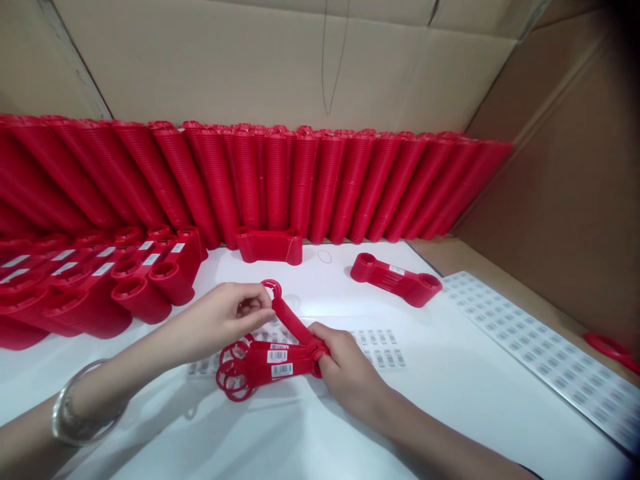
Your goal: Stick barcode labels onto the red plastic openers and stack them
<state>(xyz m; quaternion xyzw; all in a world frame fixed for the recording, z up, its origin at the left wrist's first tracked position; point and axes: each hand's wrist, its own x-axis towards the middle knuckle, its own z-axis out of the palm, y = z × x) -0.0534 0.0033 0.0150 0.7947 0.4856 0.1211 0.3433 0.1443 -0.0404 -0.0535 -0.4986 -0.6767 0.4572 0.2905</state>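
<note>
My right hand (350, 373) grips a fan of flat red plastic pieces (260, 377) by one end. Each piece is a strip with a ring at its end, and several carry white barcode labels (281, 370). The uppermost strip (293, 320) is spread apart from the others and points up and left. At its ring end is my left hand (245, 310), its thumb and fingers pinched together against or just beside the strip. Whatever lies between those fingertips is too small to make out. Beneath both hands lies a sheet of barcode labels (385, 340), partly covered.
Tall stacks of red pieces (275, 180) line the back by a cardboard wall (250, 60). Labelled bundles (135, 267) crowd the left. A banded bundle (267, 245) and a labelled bundle (395, 279) lie beyond my hands. Label sheets (530, 347) run along the right edge.
</note>
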